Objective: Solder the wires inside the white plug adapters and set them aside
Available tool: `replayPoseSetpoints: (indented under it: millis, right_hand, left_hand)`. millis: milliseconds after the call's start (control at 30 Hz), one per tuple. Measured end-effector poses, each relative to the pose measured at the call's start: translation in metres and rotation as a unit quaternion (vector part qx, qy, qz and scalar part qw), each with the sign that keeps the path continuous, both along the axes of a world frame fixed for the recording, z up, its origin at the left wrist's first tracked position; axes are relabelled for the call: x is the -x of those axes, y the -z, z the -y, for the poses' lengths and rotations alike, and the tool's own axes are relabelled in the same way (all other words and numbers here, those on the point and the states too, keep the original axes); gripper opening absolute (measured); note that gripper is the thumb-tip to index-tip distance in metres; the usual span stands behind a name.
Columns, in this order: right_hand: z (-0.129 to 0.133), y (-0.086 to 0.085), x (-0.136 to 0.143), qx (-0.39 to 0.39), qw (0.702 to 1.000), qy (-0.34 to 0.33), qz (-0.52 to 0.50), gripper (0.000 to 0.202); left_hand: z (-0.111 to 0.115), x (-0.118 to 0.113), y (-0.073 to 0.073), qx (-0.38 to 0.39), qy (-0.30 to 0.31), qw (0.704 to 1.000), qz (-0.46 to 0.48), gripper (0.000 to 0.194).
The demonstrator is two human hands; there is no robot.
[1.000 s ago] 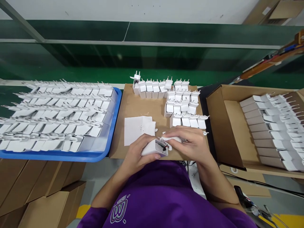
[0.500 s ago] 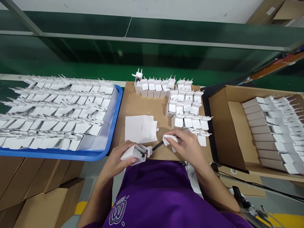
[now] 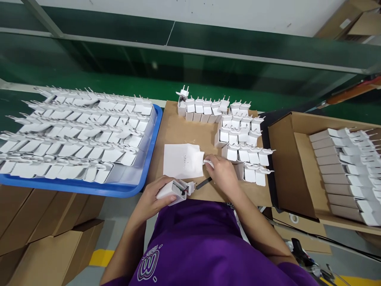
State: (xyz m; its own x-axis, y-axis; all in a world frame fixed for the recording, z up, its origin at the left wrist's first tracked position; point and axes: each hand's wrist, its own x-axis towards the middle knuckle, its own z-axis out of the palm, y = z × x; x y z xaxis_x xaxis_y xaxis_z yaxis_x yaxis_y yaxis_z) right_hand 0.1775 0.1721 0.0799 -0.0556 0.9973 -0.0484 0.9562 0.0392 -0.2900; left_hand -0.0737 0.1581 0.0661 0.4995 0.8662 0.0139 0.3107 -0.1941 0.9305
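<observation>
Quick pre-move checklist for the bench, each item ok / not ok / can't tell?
1. White housing secured: ok, gripped in the left hand.
2. Housing closed: not ok, its end facing the right hand is open.
3. Right hand free: not ok, it pinches a small white piece.
4. Small bits on the white sheet: ok, they lie in a loose cluster there.
5. Dark strip clear of the right hand: cannot tell, its end lies close by.
6. Parts inside the housing undamaged: cannot tell, too small to see.
</observation>
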Motion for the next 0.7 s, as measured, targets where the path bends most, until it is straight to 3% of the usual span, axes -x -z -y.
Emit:
replayPoseSetpoints:
  millis: [200,400,600,700]
  right_hand:
    - [0.002,-0.005,-0.005,0.008,1.000,-0.007,-0.025,0.015]
    - [0.002,0.003,-0.010,-0.024,0.996,0.012,-0.080,0.013]
    - [0.015,-0.009,-0.014,-0.083,0.978,0.021,-0.191,0.016]
    - [0.023,-0.019,-0.015,-0.063,0.947,0.026,-0.315,0.020]
  left_hand:
    - [-0.001,-0.002,0.000,-0.008,-0.003,1.000,0.001,0.036]
    - [-0.001,-0.006,0.000,0.002,-0.004,1.000,-0.009,0.038]
    - [0.000,-0.009,0.003,0.004,-0.025,0.999,0.028,0.044]
    - [0.001,-0.015,0.003,0.009,-0.033,0.995,0.092,0.045]
